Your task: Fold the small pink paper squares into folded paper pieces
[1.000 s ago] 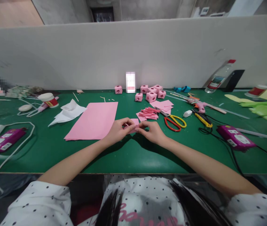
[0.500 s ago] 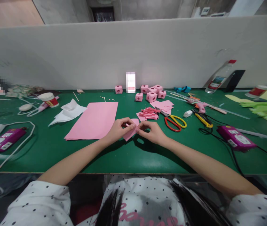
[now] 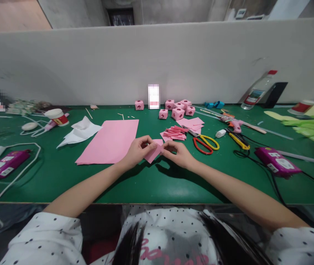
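A small pink piece of paper (image 3: 152,154) is held just above the green table between both hands. My left hand (image 3: 140,150) pinches its left side with thumb and fingers. At its right corner, the thumb and fingertips of my right hand (image 3: 179,154) close on the same paper. Left of my hands lie large pink sheets (image 3: 110,141) in a stack. Just beyond the right hand sit a pile of folded pink paper strips (image 3: 175,133) and scissors (image 3: 205,142) with red and yellow handles.
Pink paper cubes (image 3: 178,113) and a bright phone (image 3: 153,96) stand near the grey partition (image 3: 157,62). White tissue (image 3: 81,130) and a paper cup (image 3: 57,116) are at left. A glue gun (image 3: 236,125), yellow cutter (image 3: 240,141), purple box (image 3: 278,161) and bottle (image 3: 259,92) are at right.
The left thumb and fingers have shifted slightly on the pink paper, whose lower corner has moved a little. Both hands stay in nearly the same place.
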`<action>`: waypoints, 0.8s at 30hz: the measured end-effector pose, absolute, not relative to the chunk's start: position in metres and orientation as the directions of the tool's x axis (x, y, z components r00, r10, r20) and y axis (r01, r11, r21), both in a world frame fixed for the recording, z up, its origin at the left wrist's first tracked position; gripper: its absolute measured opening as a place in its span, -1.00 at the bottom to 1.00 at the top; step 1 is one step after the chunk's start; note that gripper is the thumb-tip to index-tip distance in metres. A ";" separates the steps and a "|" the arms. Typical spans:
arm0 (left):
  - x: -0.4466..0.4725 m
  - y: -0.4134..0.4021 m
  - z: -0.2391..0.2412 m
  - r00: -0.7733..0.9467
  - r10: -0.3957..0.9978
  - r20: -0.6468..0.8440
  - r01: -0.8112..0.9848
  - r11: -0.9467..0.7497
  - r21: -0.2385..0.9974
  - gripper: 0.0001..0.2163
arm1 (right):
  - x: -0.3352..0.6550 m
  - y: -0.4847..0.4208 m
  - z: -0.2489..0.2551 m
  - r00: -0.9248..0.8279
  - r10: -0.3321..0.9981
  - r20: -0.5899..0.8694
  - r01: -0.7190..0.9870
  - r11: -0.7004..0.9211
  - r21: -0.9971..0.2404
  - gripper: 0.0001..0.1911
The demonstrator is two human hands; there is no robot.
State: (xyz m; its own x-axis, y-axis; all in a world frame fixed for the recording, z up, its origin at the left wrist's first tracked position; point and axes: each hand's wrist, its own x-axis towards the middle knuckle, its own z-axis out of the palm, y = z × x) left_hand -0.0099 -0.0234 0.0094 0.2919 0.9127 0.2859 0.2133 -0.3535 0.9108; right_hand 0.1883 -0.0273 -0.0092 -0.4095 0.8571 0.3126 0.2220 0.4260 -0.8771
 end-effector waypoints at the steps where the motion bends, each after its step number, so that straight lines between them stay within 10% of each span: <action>1: -0.009 -0.024 0.009 0.301 0.911 0.283 0.210 -0.353 0.912 -0.70 | 0.188 -0.028 -0.009 -0.412 0.856 0.313 0.219 0.426 -0.878 -0.73; 13: -0.011 -0.021 0.005 0.288 0.896 0.337 0.252 -0.410 0.877 -0.75 | 0.188 -0.026 -0.006 -0.286 0.871 0.400 0.249 0.470 -0.847 -0.79; 24: -0.006 -0.031 0.004 0.463 0.717 0.521 0.475 -0.697 0.537 -0.83 | 0.192 -0.033 -0.003 -0.453 0.678 0.579 0.498 0.731 -0.466 -0.91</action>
